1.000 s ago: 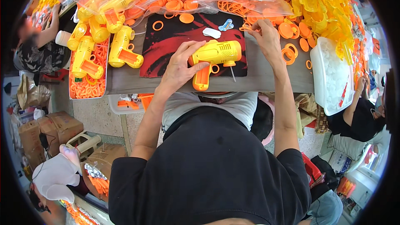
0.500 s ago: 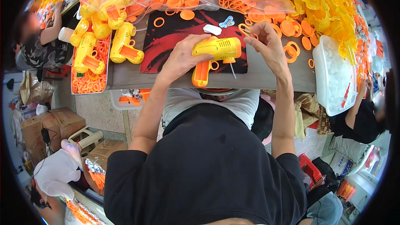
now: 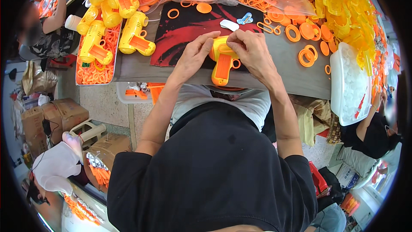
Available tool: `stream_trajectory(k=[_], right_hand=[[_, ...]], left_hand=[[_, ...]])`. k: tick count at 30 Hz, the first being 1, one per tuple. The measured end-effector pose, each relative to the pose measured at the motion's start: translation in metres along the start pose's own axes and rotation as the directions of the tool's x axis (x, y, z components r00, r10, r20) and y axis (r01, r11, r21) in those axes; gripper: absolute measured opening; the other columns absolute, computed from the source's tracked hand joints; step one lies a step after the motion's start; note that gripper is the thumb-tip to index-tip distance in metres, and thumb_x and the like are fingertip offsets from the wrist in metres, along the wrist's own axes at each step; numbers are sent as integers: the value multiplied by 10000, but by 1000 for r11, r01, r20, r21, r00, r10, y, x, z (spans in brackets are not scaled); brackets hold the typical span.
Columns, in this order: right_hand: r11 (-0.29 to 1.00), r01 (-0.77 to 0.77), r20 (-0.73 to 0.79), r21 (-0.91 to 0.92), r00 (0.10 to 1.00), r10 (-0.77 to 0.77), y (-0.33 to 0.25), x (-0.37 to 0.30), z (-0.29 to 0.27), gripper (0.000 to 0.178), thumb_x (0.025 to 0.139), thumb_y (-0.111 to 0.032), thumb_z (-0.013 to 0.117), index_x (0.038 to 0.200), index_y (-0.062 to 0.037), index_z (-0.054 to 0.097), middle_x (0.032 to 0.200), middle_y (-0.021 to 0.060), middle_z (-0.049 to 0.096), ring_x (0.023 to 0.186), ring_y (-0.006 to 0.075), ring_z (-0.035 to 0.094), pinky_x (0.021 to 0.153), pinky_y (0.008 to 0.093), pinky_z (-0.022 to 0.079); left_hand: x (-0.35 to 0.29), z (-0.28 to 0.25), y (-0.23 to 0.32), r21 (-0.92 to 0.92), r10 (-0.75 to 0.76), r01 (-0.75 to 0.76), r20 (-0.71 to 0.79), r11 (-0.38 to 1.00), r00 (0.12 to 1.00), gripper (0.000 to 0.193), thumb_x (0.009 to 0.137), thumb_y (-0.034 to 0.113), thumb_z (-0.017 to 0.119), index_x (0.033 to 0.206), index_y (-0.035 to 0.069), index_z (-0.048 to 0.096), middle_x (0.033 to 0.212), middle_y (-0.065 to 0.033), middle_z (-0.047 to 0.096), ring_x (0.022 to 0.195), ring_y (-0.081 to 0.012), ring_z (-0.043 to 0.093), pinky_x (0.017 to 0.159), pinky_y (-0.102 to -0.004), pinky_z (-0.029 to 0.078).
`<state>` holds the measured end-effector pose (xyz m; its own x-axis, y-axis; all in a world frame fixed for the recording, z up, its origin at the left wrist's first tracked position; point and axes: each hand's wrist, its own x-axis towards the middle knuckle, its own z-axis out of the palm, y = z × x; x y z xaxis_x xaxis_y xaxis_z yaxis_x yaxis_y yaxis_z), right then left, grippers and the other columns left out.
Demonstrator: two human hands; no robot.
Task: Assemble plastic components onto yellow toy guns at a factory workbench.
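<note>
A yellow toy gun-shaped body (image 3: 222,47) with an orange handle panel (image 3: 222,69) stands over the table's near edge, handle toward me. My left hand (image 3: 194,57) grips its left end. My right hand (image 3: 254,55) lies over its right end, fingers bent and pressed together at the top; any small part in them is hidden. A small orange ring (image 3: 236,63) sticks out beside the handle. Just beyond my hands lie a white oval piece (image 3: 229,25) and a blue piece (image 3: 245,18). Near the right hand's far side is an orange loop (image 3: 265,27).
More yellow gun bodies (image 3: 136,34) lie at left, some on a tray (image 3: 95,82) of orange parts. Orange rings and discs (image 3: 307,31) spread at right, near a white bin (image 3: 337,103) of translucent pieces. Plastic bags (image 3: 274,0) line the back. Other people sit at both sides.
My right hand has moved left from beside the orange loop onto the gun body. The body has turned, and its right end is now covered. The view has shifted slightly.
</note>
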<state>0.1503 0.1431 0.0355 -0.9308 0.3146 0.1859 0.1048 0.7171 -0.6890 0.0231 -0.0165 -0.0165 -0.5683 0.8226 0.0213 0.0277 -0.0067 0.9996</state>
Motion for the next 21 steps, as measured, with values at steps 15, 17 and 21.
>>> stream_trajectory(k=[15, 17, 21], right_hand=[[927, -301, -295, -226, 928, 229, 83, 56, -20, 224, 888, -248, 674, 943, -36, 722, 783, 120, 701, 753, 287, 682, 701, 386, 507], [900, -291, -269, -324, 941, 208, 88, 66, -10, 230, 878, -268, 678, 936, -51, 726, 787, 115, 706, 773, 292, 687, 704, 400, 506], [887, -287, -247, -362, 947, 206, 101, 74, -5, 220, 860, -291, 684, 916, -84, 730, 802, 111, 716, 815, 315, 692, 715, 433, 501]], left_hand=[[4, 11, -2, 115, -3, 12, -78, 993, 997, 420, 867, 228, 758, 1217, 14, 667, 1136, -128, 666, 1043, -197, 636, 936, -319, 482], [2, 11, -2, 97, -11, 19, -82, 995, 997, 421, 864, 220, 758, 1218, 13, 665, 1128, -127, 666, 1040, -202, 638, 934, -318, 482], [-2, 17, -1, 112, 48, -34, -123, 993, 991, 416, 857, 199, 760, 1219, 16, 666, 1123, -128, 663, 1032, -206, 640, 929, -315, 483]])
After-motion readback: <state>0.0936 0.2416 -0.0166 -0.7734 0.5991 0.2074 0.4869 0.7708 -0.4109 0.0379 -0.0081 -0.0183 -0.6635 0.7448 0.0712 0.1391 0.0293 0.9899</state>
